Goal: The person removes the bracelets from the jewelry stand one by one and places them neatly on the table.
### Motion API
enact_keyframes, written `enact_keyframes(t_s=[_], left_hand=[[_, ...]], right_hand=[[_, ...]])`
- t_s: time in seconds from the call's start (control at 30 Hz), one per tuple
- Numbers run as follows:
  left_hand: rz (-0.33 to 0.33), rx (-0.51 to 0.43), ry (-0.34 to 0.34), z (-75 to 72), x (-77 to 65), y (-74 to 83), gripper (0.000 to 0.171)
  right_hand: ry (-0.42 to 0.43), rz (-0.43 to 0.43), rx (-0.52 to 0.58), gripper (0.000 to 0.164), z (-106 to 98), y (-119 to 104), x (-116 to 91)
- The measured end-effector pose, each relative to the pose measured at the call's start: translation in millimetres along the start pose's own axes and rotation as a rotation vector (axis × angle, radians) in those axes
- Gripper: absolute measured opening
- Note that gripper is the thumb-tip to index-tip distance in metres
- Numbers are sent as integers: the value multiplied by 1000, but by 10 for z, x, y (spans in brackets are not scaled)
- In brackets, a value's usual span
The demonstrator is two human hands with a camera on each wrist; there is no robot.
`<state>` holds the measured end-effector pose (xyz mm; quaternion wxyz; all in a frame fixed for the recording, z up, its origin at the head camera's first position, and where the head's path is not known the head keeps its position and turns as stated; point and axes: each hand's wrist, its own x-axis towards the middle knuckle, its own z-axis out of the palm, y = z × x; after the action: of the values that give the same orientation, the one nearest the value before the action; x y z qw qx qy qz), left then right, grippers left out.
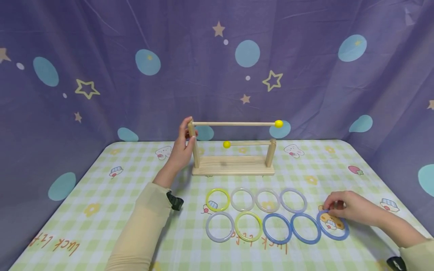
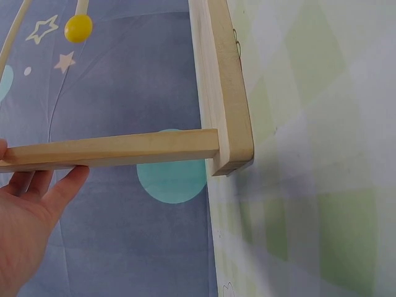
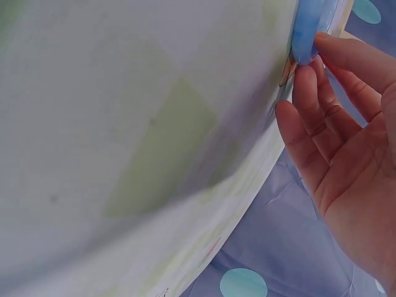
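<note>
A wooden stand (image 1: 234, 165) rests on the table, with a post at each end and two horizontal rods tipped with yellow balls. My left hand (image 1: 183, 147) grips its taller left post (image 1: 194, 145) near the top; in the left wrist view, fingers (image 2: 65, 192) lie along that post (image 2: 124, 150). At the right, my right hand (image 1: 350, 208) pinches the upper edge of a blue ring (image 1: 333, 238). The right wrist view has the thumb and fingertips on this blue ring (image 3: 304, 37), low over the cloth.
Several more rings lie in two rows before the stand: yellow (image 1: 207, 203), clear, pale and blue (image 1: 277, 242) ones. A checked cloth (image 1: 112, 210) covers the table, and a purple patterned curtain (image 1: 190, 49) hangs close behind it.
</note>
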<state>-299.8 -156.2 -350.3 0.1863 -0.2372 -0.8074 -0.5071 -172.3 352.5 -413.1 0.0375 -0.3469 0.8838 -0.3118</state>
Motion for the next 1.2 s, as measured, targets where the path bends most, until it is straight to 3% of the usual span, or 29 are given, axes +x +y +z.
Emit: enact_keyframes(t_s=[0.27,0.57,0.8,1.03,1.1,1.2], left_hand=[[1,4,0,-5,-7,-2,54],[12,10,1,7,-12,5,54],[1,5,9,7,0,1,53],[20,11,-15,-77,-66,384,51],[33,7,-24,-88,-65,379,51],[40,-8,-38,-96,-37,225,54]], right_hand=[[-10,-11,0,22,-11,-27,23],[60,13,1,16,-48,-136,121],[164,7,-20,19,-50,-256,324],[192,8,-33,23,-31,-429,583],[198,7,-30,25,-28,-475,644],[193,7,-14,27,-19,-530,727]])
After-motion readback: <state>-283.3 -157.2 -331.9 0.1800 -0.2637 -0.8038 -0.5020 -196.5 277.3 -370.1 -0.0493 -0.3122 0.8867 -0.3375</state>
